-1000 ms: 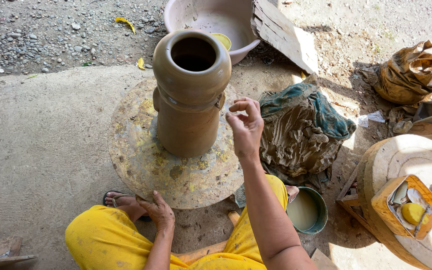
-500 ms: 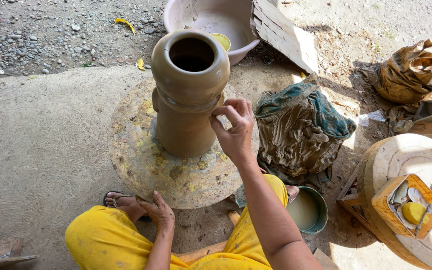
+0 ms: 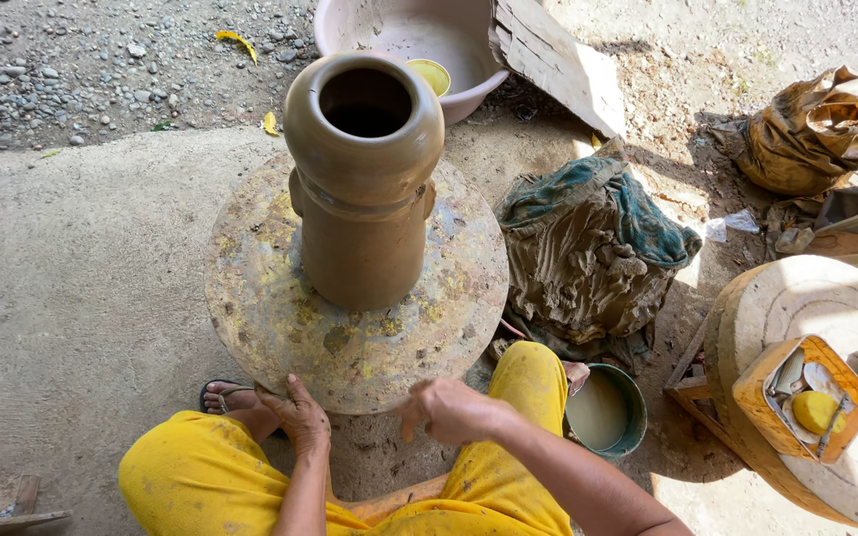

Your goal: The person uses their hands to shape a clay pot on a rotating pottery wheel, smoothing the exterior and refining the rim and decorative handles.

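My left hand (image 3: 300, 417) grips the wheel (image 3: 250, 298) rim at lower centre; my right hand (image 3: 454, 409) hovers empty, loosely curled, the upright pot (image 3: 361, 213) directly above both.

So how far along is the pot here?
Done: the pot stands tall and fully formed on the wheel, with shoulder, neck and open mouth. In hand: the left hand grips the wheel's near rim; the right hand hovers beside it, off the pot. Left: the pot has not been lifted off the wheel.
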